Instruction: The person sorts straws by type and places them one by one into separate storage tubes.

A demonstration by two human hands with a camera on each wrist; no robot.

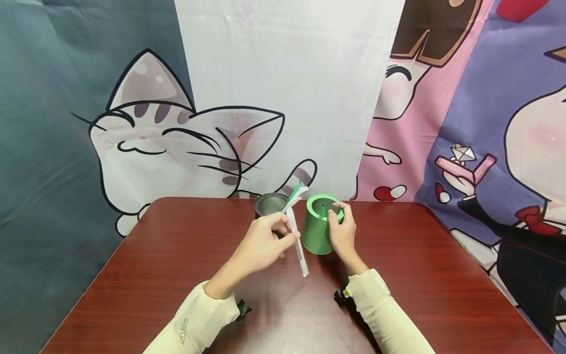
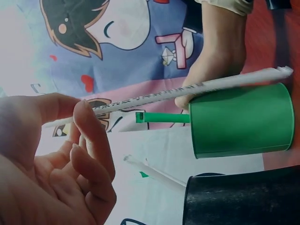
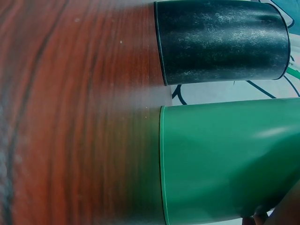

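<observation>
My left hand (image 1: 269,236) pinches a slim white paper-wrapped straw (image 1: 299,250) between thumb and fingertips. It slants in front of the two cans, and dark printed lettering shows along it in the left wrist view. A green can (image 1: 317,236) stands upright on the table, held at its right rim by my right hand (image 1: 342,231). From its mouth a green stick (image 2: 164,117) pokes out. Left of it stands a black can (image 2: 243,197); a white wrapped stick (image 2: 161,173) and a bit of green (image 2: 144,174) rise above its mouth.
Both cans stand near the back edge of the red-brown wooden table (image 1: 177,246). Behind them hangs a cloth backdrop (image 1: 287,64) with cartoon figures. Dark straps (image 1: 243,309) show at the cuffs of the cream sleeves (image 1: 376,295).
</observation>
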